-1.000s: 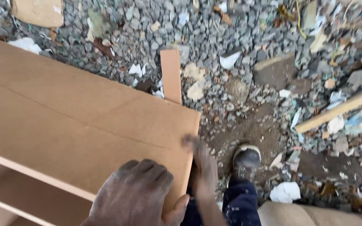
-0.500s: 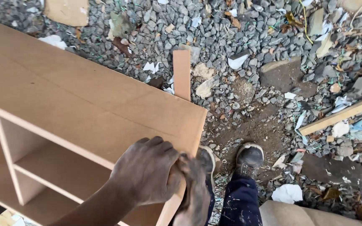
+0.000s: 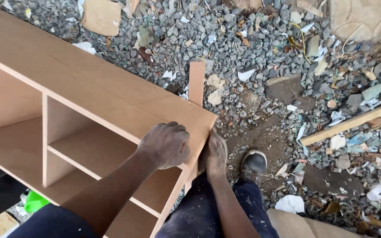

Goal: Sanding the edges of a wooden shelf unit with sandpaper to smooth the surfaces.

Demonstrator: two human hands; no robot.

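Lying on the grey gravel (image 3: pixel 261 39) among paper scraps (image 3: pixel 290 203): a narrow wooden offcut (image 3: pixel 196 82) just behind the cabinet corner, a long wooden batten (image 3: pixel 348 124) well apart to the right, a flat cardboard piece (image 3: pixel 102 16) at the top, a green object (image 3: pixel 35 201) showing below left.

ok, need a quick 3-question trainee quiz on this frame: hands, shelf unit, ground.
1. True or false: the left hand rests on top of the tan fibreboard shelf unit.
2. Where is the right hand? A) flat against the unit's end panel B) on the gravel C) holding the long wooden strip
3. Fill in: the ground is grey ____ strewn with scraps.

Key: 1 true; 2 A; 3 gravel.
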